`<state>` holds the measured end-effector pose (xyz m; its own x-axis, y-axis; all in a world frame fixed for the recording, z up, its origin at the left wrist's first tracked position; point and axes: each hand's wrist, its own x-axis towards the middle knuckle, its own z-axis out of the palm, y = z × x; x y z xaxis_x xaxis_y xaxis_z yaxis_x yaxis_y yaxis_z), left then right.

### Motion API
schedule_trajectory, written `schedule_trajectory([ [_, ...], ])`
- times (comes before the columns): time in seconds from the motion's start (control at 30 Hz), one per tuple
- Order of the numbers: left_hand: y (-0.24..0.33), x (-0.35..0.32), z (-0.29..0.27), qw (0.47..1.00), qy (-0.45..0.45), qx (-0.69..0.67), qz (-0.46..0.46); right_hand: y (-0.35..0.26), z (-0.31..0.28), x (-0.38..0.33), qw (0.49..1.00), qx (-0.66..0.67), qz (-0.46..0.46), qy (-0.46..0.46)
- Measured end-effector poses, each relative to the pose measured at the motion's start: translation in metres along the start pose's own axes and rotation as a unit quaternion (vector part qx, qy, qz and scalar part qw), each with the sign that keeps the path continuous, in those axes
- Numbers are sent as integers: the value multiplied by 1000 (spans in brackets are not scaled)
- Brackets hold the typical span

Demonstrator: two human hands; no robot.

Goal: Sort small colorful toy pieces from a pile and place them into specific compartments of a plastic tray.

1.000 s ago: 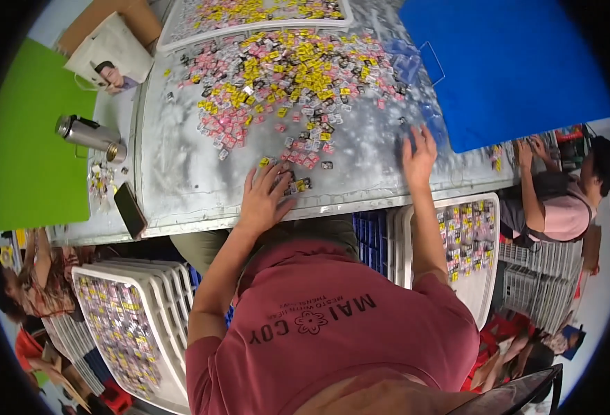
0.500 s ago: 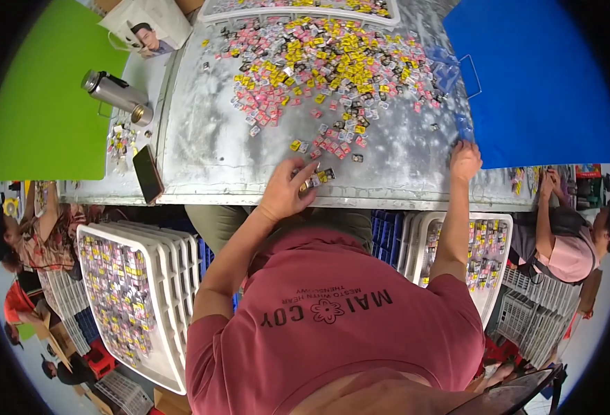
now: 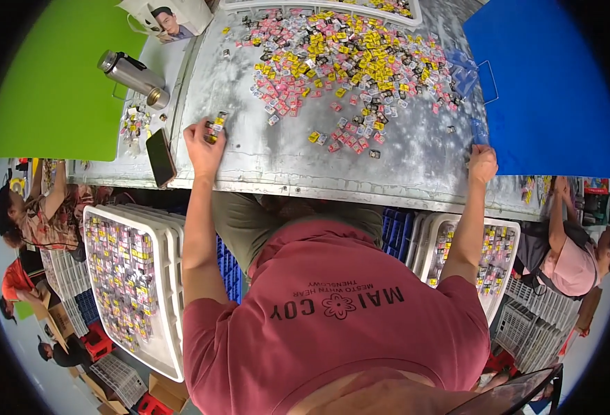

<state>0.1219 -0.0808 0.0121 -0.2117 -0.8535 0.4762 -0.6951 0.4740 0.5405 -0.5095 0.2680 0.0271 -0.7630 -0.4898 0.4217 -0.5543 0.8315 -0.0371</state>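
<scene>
My left hand [image 3: 205, 149] is at the left part of the metal table, fingers closed round a short row of small black, yellow and pink square pieces [image 3: 215, 127]. That row stands out past the fingertips, just above the tabletop. At the table's right side my right hand [image 3: 483, 164] is curled beside the lower corner of a blue panel [image 3: 547, 90]. Clear plastic [image 3: 479, 129] lies right above its fingers; what they grip, if anything, is hidden. Between the hands, a big spread of loose pink, yellow, black and white pieces [image 3: 360, 62] covers the table [image 3: 277, 155].
A phone [image 3: 160, 158], a steel flask [image 3: 132, 72] and a printed bag [image 3: 170, 21] are at the left. White trays of pieces [image 3: 121, 277] are stacked beside my left side, another tray [image 3: 471, 256] at my right. A green panel [image 3: 56, 90] stands far left. Other people sit on both sides.
My left hand has swung left across the table, carrying the row of pieces away from the loose pile. My right hand stays by the blue panel. The whole view has shifted slightly.
</scene>
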Motion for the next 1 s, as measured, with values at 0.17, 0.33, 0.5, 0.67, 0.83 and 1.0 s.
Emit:
schedule_trajectory([
  [0.17,-4,9,-1,993,8,115,7,-50,-48,-22,963,219,-124,93],
  [0.33,95,-12,24,980,-100,-38,167,-112,-88,-103,872,330,-363,-15],
  [0.5,153,-22,61,926,-253,-145,241,-146,-96,-144,800,361,-460,-133],
  [0.67,154,-21,78,906,-287,-153,270,-169,-102,-143,765,387,-481,-180],
  [0.83,156,-22,83,907,-287,-155,265,-200,-104,-155,751,415,-485,-169],
  [1.0,157,-23,83,909,-291,-155,255,-218,-88,-153,833,426,-349,-49],
])
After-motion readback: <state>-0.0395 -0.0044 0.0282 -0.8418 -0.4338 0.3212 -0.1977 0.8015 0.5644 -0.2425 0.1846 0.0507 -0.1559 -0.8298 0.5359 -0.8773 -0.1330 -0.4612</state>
